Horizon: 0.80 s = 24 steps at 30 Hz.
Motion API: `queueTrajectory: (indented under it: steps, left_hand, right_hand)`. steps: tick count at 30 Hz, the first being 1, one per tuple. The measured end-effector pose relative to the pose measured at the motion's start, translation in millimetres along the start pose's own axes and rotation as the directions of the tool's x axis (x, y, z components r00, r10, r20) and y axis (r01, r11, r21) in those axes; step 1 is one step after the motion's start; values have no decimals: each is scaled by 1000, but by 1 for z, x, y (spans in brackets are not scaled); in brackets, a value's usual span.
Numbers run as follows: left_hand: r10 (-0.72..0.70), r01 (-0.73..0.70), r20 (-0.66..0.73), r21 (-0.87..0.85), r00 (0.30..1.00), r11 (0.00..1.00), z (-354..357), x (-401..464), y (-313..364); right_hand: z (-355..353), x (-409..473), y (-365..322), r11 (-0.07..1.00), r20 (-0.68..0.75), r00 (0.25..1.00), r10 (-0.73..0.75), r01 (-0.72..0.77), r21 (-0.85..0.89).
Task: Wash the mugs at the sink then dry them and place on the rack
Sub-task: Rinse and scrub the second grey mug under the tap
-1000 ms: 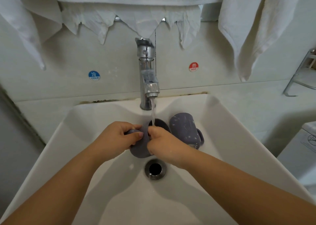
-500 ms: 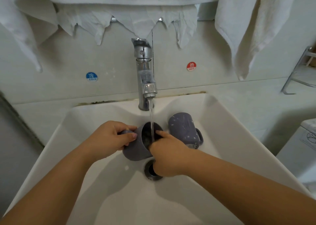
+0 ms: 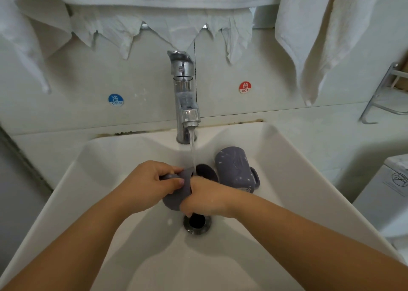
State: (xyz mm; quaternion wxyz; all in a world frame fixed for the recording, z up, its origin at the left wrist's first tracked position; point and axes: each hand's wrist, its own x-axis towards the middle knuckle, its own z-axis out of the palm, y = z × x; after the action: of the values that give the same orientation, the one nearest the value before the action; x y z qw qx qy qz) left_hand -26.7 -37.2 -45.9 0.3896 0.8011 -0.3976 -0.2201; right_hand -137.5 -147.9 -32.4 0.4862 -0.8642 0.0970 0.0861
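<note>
Since half a second ago the right hand (image 3: 205,199) shifted onto the rim of the mug (image 3: 176,199) the left hand (image 3: 152,183) grips under running water (image 3: 193,151); second mug (image 3: 234,170), drying, racking remain.

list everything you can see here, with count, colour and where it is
held mug: 1, grey-purple, over the drain under the running water
second mug: 1, grey-purple with pale specks, in the basin right of the stream
sink: 1, white, centre
tap: 1, chrome, behind the basin, running
drain: 1, metal, basin floor
towels: several, white, hanging above
cold sticker: 1, blue, wall left of tap
hot sticker: 1, red, wall right of tap
rack: 1, metal, far right
left hand: grips the held mug
right hand: at the mug's rim
</note>
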Motion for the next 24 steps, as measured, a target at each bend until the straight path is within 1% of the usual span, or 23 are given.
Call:
queueTrajectory:
  steps: [3,6,7,8,10,11,12,13,15,16,17,20,22,24]
  left_hand:
    - [1,-1,23,-7,1000,1000,-1,-2,1]
    - [-18,18,-11,-70,1000,997,-5,-2,0]
    - [-24,23,-11,-91,1000,996,-7,-2,0]
    - [-25,25,-7,-98,1000,995,-9,-3,0]
    - [-24,26,22,-86,999,996,-13,-3,0]
    - [-28,31,40,-75,999,997,-14,-2,-1]
    - [-32,35,53,-54,998,998,-16,-2,-2]
    - [-34,36,62,-29,998,999,-17,-1,-4]
    - [-34,35,64,-5,997,999,-18,-2,-5]
    - [-30,31,58,-6,998,1000,-17,-2,-4]
    - [-26,27,48,-13,999,1000,-17,-3,-3]
    - [-17,17,4,-19,1000,1000,-12,-4,1]
    - [-13,13,-21,-29,1000,1000,-10,-5,4]
    - [-7,6,-46,-29,999,1000,-8,-6,6]
  right_hand:
    - [-3,-3,2,976,71,997,-4,19,-216]
    - [-2,-1,5,886,91,996,20,24,-462]
    - [-1,0,7,840,66,998,14,24,-542]
    - [0,-1,10,765,21,1000,3,11,-644]
    - [3,2,20,555,-41,995,-88,15,-832]
    - [6,4,24,457,-43,989,-145,28,-889]
    - [9,5,26,391,-38,983,-180,36,-920]
    - [10,6,27,361,-31,976,-215,50,-931]
    - [10,6,27,333,-14,970,-244,70,-940]
    - [9,5,26,345,-12,973,-230,70,-936]
    - [9,5,25,384,-12,979,-202,68,-921]
    - [8,4,20,562,-20,1000,-15,-9,-827]
    - [8,5,15,650,6,995,104,-63,-757]
    - [7,4,9,775,58,981,183,-108,-623]
